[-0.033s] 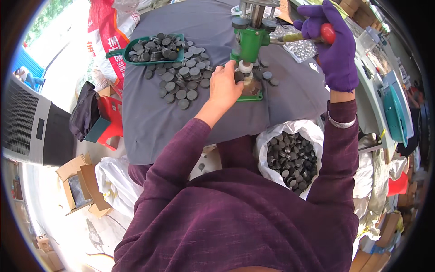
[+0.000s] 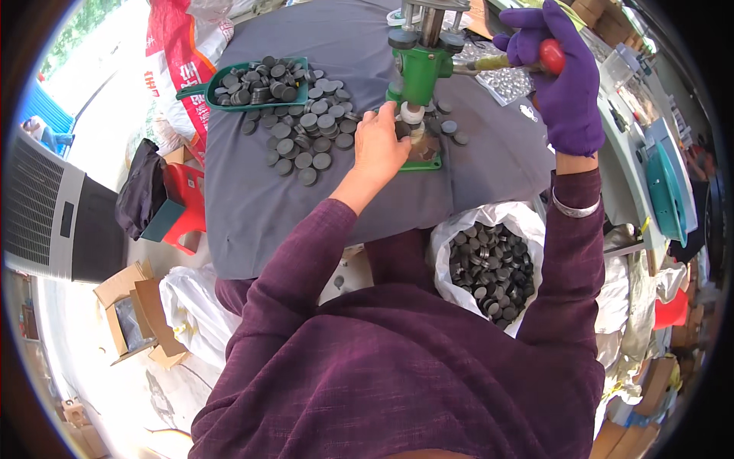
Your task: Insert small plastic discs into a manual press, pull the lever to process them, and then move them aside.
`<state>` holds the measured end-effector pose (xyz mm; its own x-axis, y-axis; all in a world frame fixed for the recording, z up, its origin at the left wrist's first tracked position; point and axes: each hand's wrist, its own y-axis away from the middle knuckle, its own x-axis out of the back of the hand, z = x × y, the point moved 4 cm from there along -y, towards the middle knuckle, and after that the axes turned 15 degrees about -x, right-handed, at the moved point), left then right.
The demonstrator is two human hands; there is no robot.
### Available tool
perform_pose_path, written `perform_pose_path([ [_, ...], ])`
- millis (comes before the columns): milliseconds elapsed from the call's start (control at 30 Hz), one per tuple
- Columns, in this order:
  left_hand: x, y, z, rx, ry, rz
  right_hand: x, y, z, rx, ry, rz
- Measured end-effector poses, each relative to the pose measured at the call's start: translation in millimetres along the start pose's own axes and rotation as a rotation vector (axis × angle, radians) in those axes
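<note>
A green hand press (image 2: 422, 75) stands on the cloth-covered table, with a white round die (image 2: 413, 114) below its ram. At its left side is my bare left hand (image 2: 377, 145), thumb and index finger closed about a dark grey disc (image 2: 402, 129) beside the die. My right hand (image 2: 567, 92), in a purple glove, is raised at the right and wraps round the red ball knob (image 2: 551, 56) on the press lever (image 2: 493, 63). Loose dark grey discs (image 2: 303, 160) lie left of the press, beside a green scoop (image 2: 205, 89) heaped with them.
Close to my lap, a white sack (image 2: 440, 264) holds many dark discs. A tray of small shiny pieces (image 2: 505, 86) lies right of the press. Left of the table are a red stool (image 2: 194, 206), an open cardboard box (image 2: 153, 325) and a grey louvred unit (image 2: 38, 199).
</note>
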<state>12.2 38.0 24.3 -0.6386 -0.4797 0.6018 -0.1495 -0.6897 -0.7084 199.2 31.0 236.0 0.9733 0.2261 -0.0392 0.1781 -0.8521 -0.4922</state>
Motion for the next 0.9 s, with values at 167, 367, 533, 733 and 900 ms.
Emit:
perform_pose_path([
  [167, -15.0, -4.1, -1.6, 0.093, 0.089, 0.021, 1.9, 6.0, 6.1, 0.019, 0.036, 0.013],
  [367, -24.8, -10.0, -4.0, 0.123, 0.090, 0.110, 5.3, 22.5, 8.8, 0.043, 0.185, -0.019],
  [533, -29.1, -8.8, -11.0, 0.203, 0.284, 0.070, 16.6, 38.1, 23.9, 0.084, 0.204, -0.086],
  [733, 5.3, 16.5, -7.3, 0.017, 0.209, 0.129, 12.2, 113.7, 82.0, 0.177, 0.366, -0.006],
  [900, 78.7, 49.6, -34.4, -0.025, -0.192, 0.103, 11.1, 108.3, 68.1, 0.097, 0.405, -0.058],
])
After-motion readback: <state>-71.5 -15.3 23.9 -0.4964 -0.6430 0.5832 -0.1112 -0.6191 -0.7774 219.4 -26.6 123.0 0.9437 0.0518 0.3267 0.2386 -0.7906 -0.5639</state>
